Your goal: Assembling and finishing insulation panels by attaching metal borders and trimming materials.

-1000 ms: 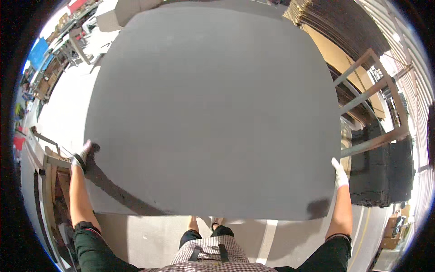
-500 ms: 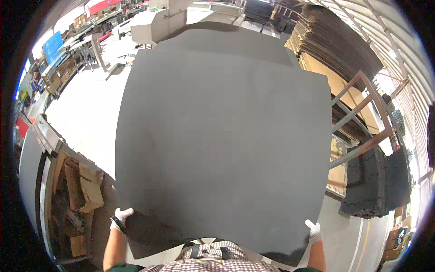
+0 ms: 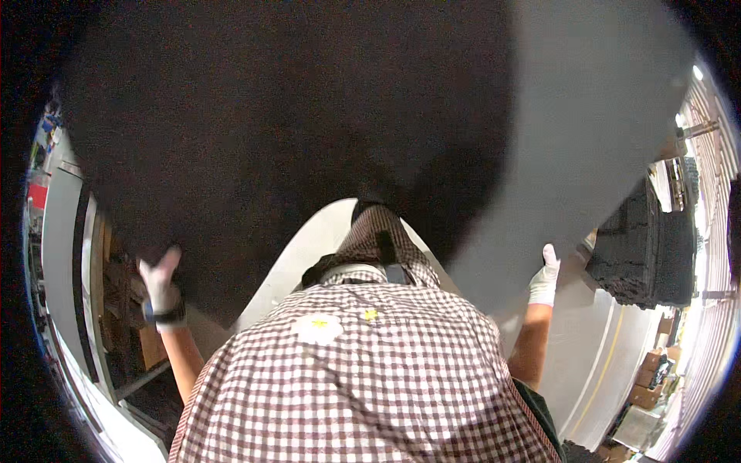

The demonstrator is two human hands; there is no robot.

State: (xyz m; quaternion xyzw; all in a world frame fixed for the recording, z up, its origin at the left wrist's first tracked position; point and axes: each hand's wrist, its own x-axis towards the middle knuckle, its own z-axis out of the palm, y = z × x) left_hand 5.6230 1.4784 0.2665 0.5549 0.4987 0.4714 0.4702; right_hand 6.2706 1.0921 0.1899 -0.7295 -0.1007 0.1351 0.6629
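Observation:
A large, smooth, dark grey sheet (image 3: 309, 131) is raised close before me and fills most of the upper view. Its left and middle part lies in deep shadow, while the right part is lighter grey. At the sheet's left edge my left hand (image 3: 160, 282), in a white glove with a dark band at the wrist, is closed on it with the thumb on the near face. On the right edge my right hand (image 3: 545, 278), also white-gloved, grips it the same way, thumb pointing up. The fingers of both hands are hidden behind the sheet.
To the left stands a shelf frame (image 3: 102, 309) with brown cardboard inside. A stack of black sheets (image 3: 648, 239) stands at the right. Beyond a yellow floor line (image 3: 615, 363) are cardboard boxes (image 3: 647, 382). A checked apron (image 3: 386, 355) covers my front.
The sheet has come up and nearer, now hiding the machines, the rack and the far floor. Both hands have risen with it, still on its side edges.

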